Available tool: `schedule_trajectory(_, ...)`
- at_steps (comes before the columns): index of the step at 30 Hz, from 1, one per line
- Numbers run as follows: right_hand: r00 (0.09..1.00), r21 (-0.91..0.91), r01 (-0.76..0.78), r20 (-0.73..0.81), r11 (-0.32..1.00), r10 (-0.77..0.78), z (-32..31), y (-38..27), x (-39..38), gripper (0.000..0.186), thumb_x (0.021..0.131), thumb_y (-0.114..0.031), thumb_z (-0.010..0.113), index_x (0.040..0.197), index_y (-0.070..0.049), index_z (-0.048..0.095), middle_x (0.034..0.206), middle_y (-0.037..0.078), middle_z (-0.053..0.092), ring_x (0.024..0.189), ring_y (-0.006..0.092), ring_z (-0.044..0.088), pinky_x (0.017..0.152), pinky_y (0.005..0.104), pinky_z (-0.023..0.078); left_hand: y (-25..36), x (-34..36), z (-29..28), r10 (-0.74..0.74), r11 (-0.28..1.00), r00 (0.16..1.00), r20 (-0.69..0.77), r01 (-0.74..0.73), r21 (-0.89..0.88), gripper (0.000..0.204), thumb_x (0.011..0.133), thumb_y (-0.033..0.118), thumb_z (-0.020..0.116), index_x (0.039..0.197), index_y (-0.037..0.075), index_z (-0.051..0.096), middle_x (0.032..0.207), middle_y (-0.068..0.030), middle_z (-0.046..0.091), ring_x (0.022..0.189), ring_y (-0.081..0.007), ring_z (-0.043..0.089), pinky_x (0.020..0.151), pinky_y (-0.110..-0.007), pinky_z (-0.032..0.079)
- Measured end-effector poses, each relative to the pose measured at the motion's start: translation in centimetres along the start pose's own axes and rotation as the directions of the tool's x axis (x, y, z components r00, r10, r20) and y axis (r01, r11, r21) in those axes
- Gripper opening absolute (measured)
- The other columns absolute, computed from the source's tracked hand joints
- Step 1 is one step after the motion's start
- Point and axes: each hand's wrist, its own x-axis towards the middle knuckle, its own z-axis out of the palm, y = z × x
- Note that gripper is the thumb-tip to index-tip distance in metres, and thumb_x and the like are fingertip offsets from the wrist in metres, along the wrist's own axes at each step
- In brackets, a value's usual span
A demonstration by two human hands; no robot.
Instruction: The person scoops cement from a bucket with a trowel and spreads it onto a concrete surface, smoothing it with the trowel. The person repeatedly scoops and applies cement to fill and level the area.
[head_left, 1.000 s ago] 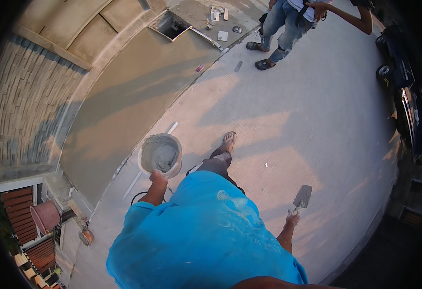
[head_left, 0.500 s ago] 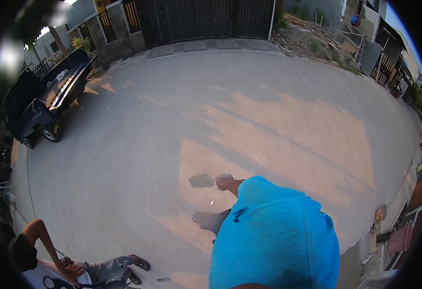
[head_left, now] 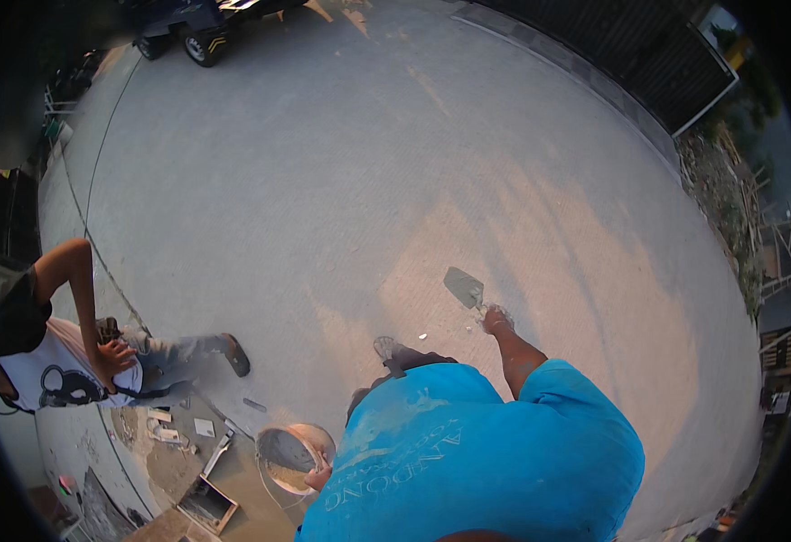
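Observation:
My right hand (head_left: 496, 318) is closed round the handle of a pointed masonry trowel (head_left: 464, 287). Its flat grey blade points up and left, above the pavement. At the lower left, my left hand (head_left: 319, 476) is closed on the rim of a bucket (head_left: 298, 439) tipped a little toward me. Grey stains line the bucket's inside, and pale, sandy-looking material lies in it. My blue shirt covers much of the lower middle, and one of my shoes (head_left: 384, 345) shows past it.
A co-worker (head_left: 74, 348) in a white shirt stands at the left. Below lie a wooden-framed box (head_left: 207, 504), a long flat tool (head_left: 219, 452) and pale pieces (head_left: 204, 427). A dark cart (head_left: 198, 41) and a dark gate (head_left: 630, 63) stand at the far side of the concrete (head_left: 323, 172).
My view has turned left and down. The bucket and my left hand on it have come into view. The trowel stays in my right hand, its blade now pointing up and left.

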Motion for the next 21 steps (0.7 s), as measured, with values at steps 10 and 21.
schedule_trajectory(10,0.994,-0.333,0.101,0.075,0.937,-0.081,-2.3,-5.0,5.3,0.067,0.078,-0.040,0.070,0.134,-0.015,0.043,0.135,0.012,0.047,0.125,0.0297,0.047,0.101,0.0453,0.040,-1.5,-1.8,-2.8,-0.090,0.867,0.870,-0.484,-0.171,-0.469,0.036,0.079,0.010,0.038,0.112,-0.005,0.036,0.126,-0.0253,0.034,0.114,-0.0480,0.041,0.100,-0.065,0.035)
schedule_trajectory(21,0.956,-0.280,0.244,-0.091,0.929,-0.278,-8.2,-31.1,11.5,0.063,0.077,-0.036,0.071,0.129,-0.009,0.047,0.120,0.019,0.057,0.114,0.0354,0.054,0.094,0.0473,0.044,-3.2,0.9,0.5,0.744,0.152,0.649,-0.161,0.070,0.986,0.058,0.058,0.032,0.088,0.088,-0.004,0.056,0.087,-0.0210,0.063,0.083,-0.0345,0.064,0.071,-0.041,0.051)
